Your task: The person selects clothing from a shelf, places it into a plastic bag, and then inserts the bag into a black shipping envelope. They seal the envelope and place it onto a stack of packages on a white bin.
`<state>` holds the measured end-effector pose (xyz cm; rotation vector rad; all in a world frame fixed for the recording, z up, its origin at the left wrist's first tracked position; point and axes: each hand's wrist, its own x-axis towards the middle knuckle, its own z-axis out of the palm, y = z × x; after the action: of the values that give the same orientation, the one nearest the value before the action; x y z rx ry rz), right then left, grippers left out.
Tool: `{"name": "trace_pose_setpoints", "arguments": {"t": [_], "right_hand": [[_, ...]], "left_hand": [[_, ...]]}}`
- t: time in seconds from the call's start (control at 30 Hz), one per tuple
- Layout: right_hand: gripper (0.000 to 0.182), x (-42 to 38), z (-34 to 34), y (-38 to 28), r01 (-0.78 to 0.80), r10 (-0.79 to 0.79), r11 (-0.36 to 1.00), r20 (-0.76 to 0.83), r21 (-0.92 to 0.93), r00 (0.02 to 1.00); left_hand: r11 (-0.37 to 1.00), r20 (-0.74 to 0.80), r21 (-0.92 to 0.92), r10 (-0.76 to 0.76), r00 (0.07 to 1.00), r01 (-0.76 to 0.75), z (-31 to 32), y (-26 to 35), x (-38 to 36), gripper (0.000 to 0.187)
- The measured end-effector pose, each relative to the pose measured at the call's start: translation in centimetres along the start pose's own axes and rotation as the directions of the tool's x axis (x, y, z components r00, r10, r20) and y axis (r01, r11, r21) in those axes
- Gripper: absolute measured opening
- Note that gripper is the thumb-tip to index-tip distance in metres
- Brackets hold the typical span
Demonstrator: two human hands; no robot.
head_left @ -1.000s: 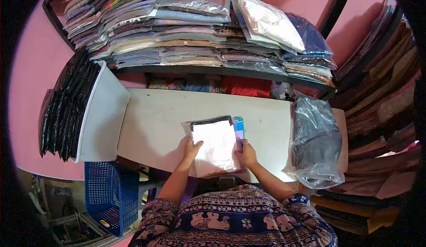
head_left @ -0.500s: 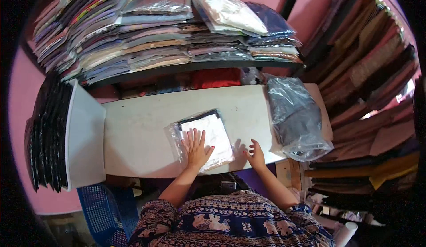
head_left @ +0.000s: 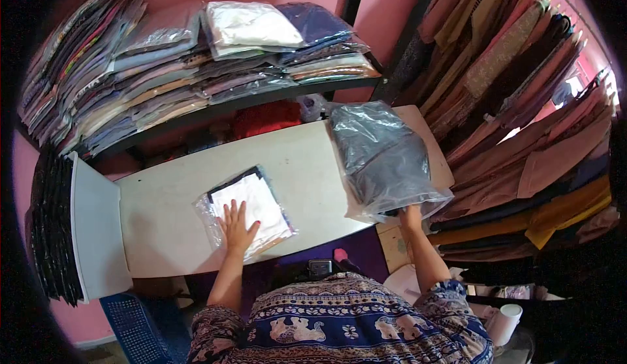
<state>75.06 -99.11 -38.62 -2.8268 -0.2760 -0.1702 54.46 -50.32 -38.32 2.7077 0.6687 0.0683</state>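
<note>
My left hand (head_left: 238, 229) lies flat with fingers spread on a folded white garment (head_left: 258, 197) in a clear plastic sleeve. A black edge shows along the top of that garment. At the right end of the table, my right hand (head_left: 410, 217) is at the near, open end of a large clear plastic bag (head_left: 382, 148). Dark grey contents fill this bag. The right hand's fingers are hidden at the bag's mouth, so their grip does not show.
The white table (head_left: 163, 214) has a white bin side (head_left: 98, 227) at its left, with black packets (head_left: 49, 227) beyond. A shelf of bagged folded clothes (head_left: 170, 83) runs along the back. Hanging garments (head_left: 509, 102) line the right side. A blue basket (head_left: 134, 325) stands below left.
My right hand has moved right from beside the white garment to the large bag's open end. My left hand stays flat on the garment. The view has turned right.
</note>
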Motion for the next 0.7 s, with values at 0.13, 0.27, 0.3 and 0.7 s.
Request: {"name": "trace_pose_setpoints", "arguments": {"t": [0.13, 0.27, 0.3, 0.7], "right_hand": [[0.025, 6.3, 4.4, 4.8, 0.356, -0.351, 0.934, -0.142, 0.010, 0.925], [0.042, 10.5, 7.0, 7.4, 0.007, -0.083, 0.935, 0.199, 0.354, 0.976], [0.053, 11.7, 8.8, 9.3, 0.313, -0.273, 0.946, 0.309, -0.085, 0.911], [0.026, 11.8, 7.9, 8.1, 0.002, -0.094, 0.706, 0.092, 0.708, 0.991]], "left_hand": [[0.980, -0.101, 0.052, -0.185, 0.977, 0.191, 0.6, 2.1, -1.0, 0.080], [0.962, -0.234, -0.028, -0.272, 0.933, 0.273, 2.5, 5.1, -2.5, 0.073], [0.959, -0.240, -0.020, -0.278, 0.930, 0.281, 2.9, 5.7, -2.8, 0.073], [0.944, -0.292, -0.118, -0.330, 0.898, 0.308, 3.3, 13.2, -5.0, 0.058]]}}
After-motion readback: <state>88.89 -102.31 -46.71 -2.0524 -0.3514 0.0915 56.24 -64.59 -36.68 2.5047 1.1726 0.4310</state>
